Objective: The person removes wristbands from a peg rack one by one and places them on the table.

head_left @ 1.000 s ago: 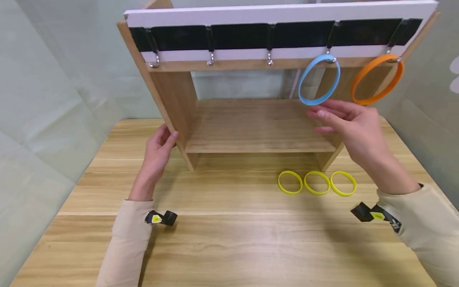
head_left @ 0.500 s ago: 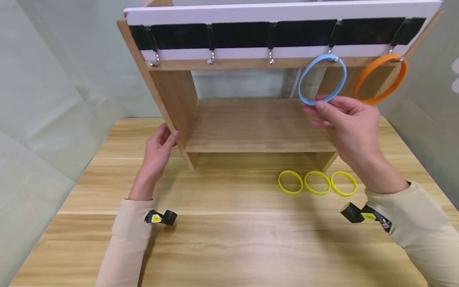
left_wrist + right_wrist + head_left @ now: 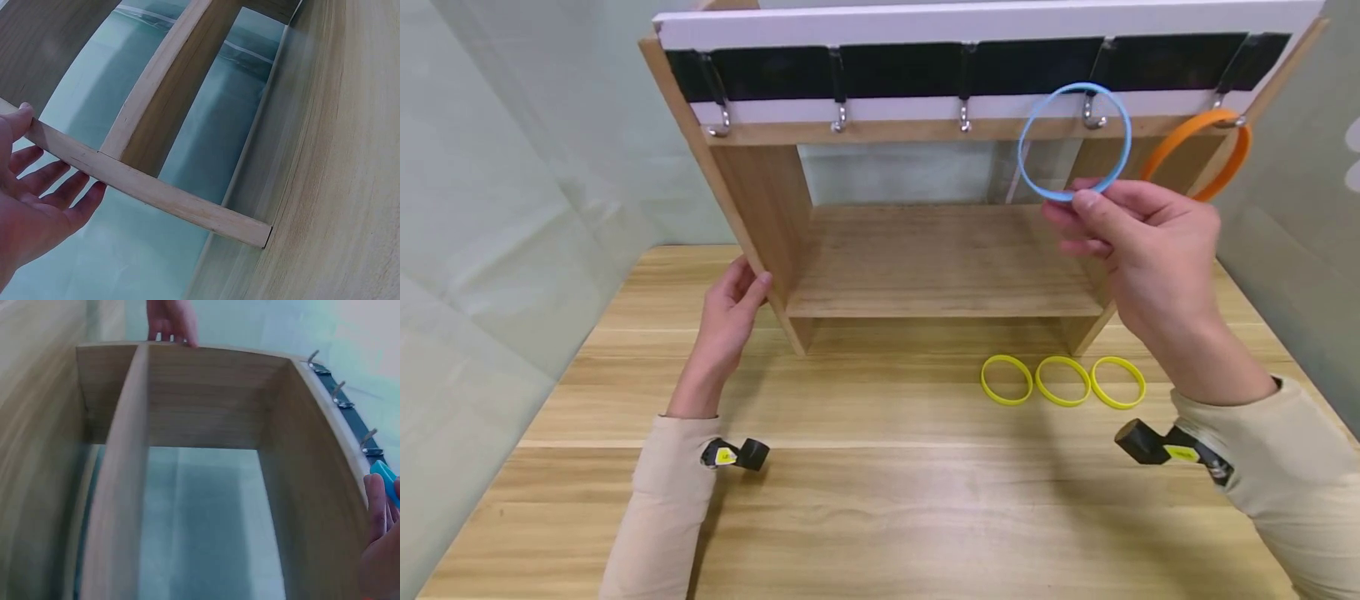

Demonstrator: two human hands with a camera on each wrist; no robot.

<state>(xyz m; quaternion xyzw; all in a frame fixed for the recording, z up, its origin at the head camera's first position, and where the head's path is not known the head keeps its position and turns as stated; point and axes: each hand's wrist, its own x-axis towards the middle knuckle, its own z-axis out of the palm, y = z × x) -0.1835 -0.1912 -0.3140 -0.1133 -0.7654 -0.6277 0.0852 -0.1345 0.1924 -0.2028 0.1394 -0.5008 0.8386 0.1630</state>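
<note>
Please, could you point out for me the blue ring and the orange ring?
Blue ring (image 3: 1127, 140), head view: right side of its band.
Orange ring (image 3: 1177, 136), head view: upper-left part of its band.

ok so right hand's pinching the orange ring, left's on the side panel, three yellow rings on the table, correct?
No: the right hand pinches the blue ring; the orange ring hangs on a hook (head view). Left hand on the side panel, three yellow rings on the table: correct.

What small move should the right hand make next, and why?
Probably draw the blue ring outward, clear of the hook: a second ago it hung there; now the right hand pinches its lower edge, with its top above the hook.
</note>
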